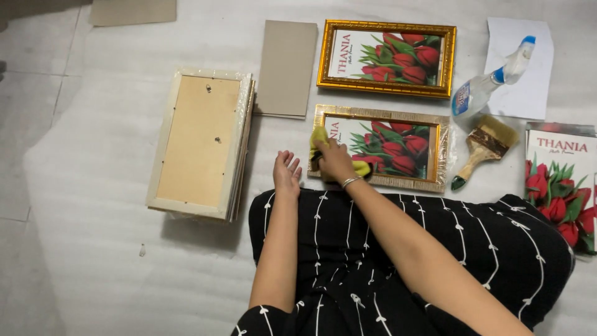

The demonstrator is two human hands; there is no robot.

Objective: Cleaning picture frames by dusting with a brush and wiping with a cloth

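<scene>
Centre frame: right hand [336, 160], fingers curled pinching yellow cloth [319, 138] on wrapped gold frame [380, 147]; left hand [286, 173] rests beside, fingers loosely spread; risk: unbraced frame may slide or wrap snag.

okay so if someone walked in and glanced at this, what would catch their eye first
Most likely the two gold picture frames with red tulip prints: one gold frame lies at the top, and the nearer frame is under the right hand, which presses a yellow cloth on its left end. The left hand rests open on the white sheet beside it, with a stack of face-down frames farther left.
</scene>
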